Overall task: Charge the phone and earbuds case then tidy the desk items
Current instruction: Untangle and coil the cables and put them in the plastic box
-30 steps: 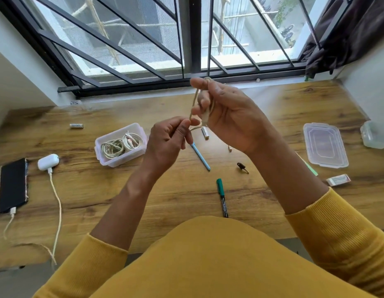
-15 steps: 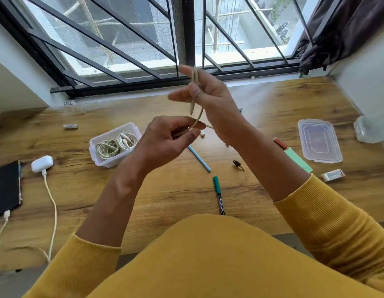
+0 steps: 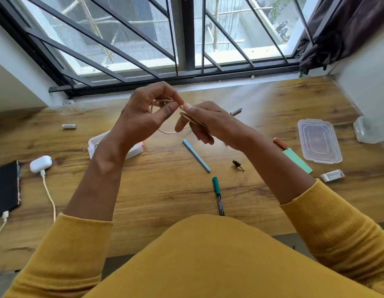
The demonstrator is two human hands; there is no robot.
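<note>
Green marker (image 3: 217, 195): lies on the table (image 3: 165, 190) nearest the person, cap pointing away.
Phone (image 3: 5, 189): dark, flat at the left table edge, a white plug in its near end.
Earbuds case (image 3: 40, 164): white, just beside the phone's far corner, a pale charging cable (image 3: 49, 196) plugged into it and running toward the near edge.
Blue pen (image 3: 196, 155): lies slanted mid-table, with a small black key (image 3: 237, 164) to its right.
Right side: a green card (image 3: 297, 160), a red lighter (image 3: 280, 144), a clear lid (image 3: 318, 140) and a small wrapped packet (image 3: 332, 175).
White box (image 3: 134, 150): mostly hidden behind the left wrist.
Left hand (image 3: 143, 119): raised above the table, fingers curled, thumb and forefinger pinching a beige cable (image 3: 165, 131).
Right hand (image 3: 206, 123): fingers curled round coiled loops of the same cable, thumb pressed on top; the hands nearly touch.
Batteries: one (image 3: 69, 126) far left, one (image 3: 236, 111) beyond the right hand.
</note>
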